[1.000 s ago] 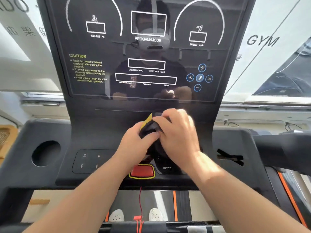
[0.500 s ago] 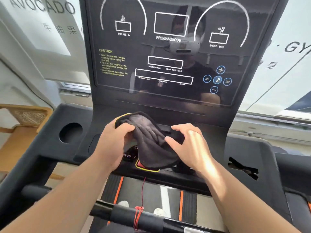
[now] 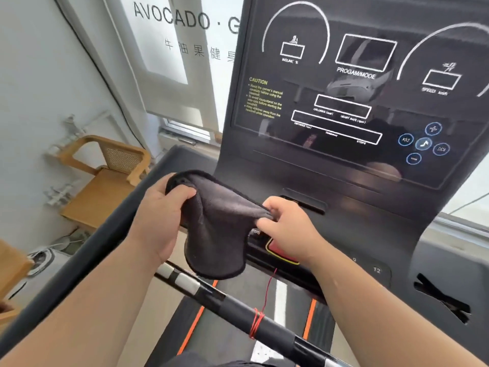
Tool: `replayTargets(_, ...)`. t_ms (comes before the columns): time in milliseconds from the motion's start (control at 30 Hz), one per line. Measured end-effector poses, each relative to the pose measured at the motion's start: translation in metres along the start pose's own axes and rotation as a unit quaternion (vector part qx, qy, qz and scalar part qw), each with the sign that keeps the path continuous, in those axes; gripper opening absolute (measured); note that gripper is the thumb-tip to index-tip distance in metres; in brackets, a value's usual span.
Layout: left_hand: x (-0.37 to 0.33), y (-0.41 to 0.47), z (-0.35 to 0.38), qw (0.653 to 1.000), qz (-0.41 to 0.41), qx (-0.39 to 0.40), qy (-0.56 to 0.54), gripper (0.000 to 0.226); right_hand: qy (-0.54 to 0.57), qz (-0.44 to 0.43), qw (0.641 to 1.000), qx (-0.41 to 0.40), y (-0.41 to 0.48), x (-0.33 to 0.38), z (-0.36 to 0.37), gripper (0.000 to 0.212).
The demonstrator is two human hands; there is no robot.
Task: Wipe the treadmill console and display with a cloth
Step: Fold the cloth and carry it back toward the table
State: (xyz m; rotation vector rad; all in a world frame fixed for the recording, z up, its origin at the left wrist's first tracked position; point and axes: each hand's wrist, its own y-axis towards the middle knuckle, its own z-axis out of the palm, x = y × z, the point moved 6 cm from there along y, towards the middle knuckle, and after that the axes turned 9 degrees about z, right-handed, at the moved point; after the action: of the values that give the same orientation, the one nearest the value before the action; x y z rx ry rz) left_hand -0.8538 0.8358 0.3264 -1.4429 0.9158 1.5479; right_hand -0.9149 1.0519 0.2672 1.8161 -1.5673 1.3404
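Observation:
A dark grey cloth (image 3: 217,229) hangs spread between my two hands in front of the treadmill console (image 3: 370,229). My left hand (image 3: 161,218) grips its upper left corner. My right hand (image 3: 288,229) pinches its right edge, above the red stop button (image 3: 280,254). The cloth's lower part droops free over the console's front edge. The glossy black display (image 3: 344,102) stands upright behind, with white outlines, yellow caution text and blue round buttons (image 3: 423,143) at its right. The cloth is apart from the display.
A black handlebar (image 3: 225,300) with a red cord (image 3: 258,321) tied on it crosses below my arms. A wooden chair (image 3: 105,181) stands at the left by the wall. A window with lettering (image 3: 180,19) is behind the treadmill. The belt (image 3: 264,295) shows below.
The cloth went from bunched between both hands to spread open and hanging. My hands have moved apart, and the view has swung left so the display now sits at the right.

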Motion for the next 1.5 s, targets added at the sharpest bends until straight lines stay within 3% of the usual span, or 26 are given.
replayTargets(100, 0.011, -0.004, -0.044, 0.998, -0.029, -0.038, 0.046, 0.02, -0.008, 0.012, 1.0, 0.021, -0.002, 0.011, 0.013, 0.011)
replayTargets(200, 0.022, -0.008, -0.081, 0.995, -0.036, -0.038, 0.085, 0.016, 0.045, 0.028, 0.998, 0.032, -0.004, 0.027, 0.035, 0.01)
replayTargets(433, 0.025, -0.024, -0.18, 0.987, -0.057, -0.076, 0.127, 0.021, 0.229, 0.078, 0.97, -0.007, -0.025, 0.071, 0.095, 0.033)
replayTargets(500, 0.026, -0.034, -0.213, 0.984, -0.066, -0.104, 0.127, 0.033, 0.262, 0.103, 0.959, -0.019, -0.032, 0.076, 0.117, 0.033)
replayTargets(567, 0.029, -0.049, -0.252, 0.978, -0.075, -0.146, 0.131, 0.043, 0.301, 0.135, 0.944, 0.0, -0.04, 0.082, 0.145, 0.035)
replayTargets(667, 0.036, -0.074, -0.307, 0.978, -0.087, -0.16, 0.104, 0.032, 0.323, 0.145, 0.932, 0.072, -0.054, 0.099, 0.192, 0.055)
replayTargets(800, 0.029, -0.113, -0.361, 0.983, -0.081, -0.133, 0.094, 0.031, 0.185, 0.11, 0.972, 0.095, -0.071, 0.125, 0.242, 0.045)
replayTargets(900, 0.015, -0.144, -0.391, 0.974, -0.057, -0.128, 0.178, 0.042, 0.084, 0.075, 0.991, 0.072, -0.073, 0.144, 0.267, 0.043)
replayTargets(1067, 0.005, -0.182, -0.418, 0.928, -0.016, -0.111, 0.356, 0.042, 0.046, 0.003, 0.992, 0.118, -0.082, 0.179, 0.307, 0.044)
replayTargets(1167, 0.002, -0.209, -0.426, 0.88, -0.023, -0.118, 0.459, 0.037, 0.035, -0.019, 0.982, 0.185, -0.09, 0.186, 0.331, 0.039)
replayTargets(1333, 0.001, -0.259, -0.449, 0.833, -0.078, -0.199, 0.51, 0.022, -0.122, -0.138, 0.944, 0.275, -0.109, 0.192, 0.379, 0.035)
replayTargets(1400, 0.001, -0.282, -0.463, 0.825, -0.093, -0.223, 0.511, 0.017, -0.2, -0.195, 0.913, 0.299, -0.127, 0.199, 0.402, 0.043)
replayTargets(1500, 0.0, -0.317, -0.486, 0.84, -0.086, -0.242, 0.477, 0.019, -0.273, -0.219, 0.873, 0.338, -0.152, 0.2, 0.435, 0.052)
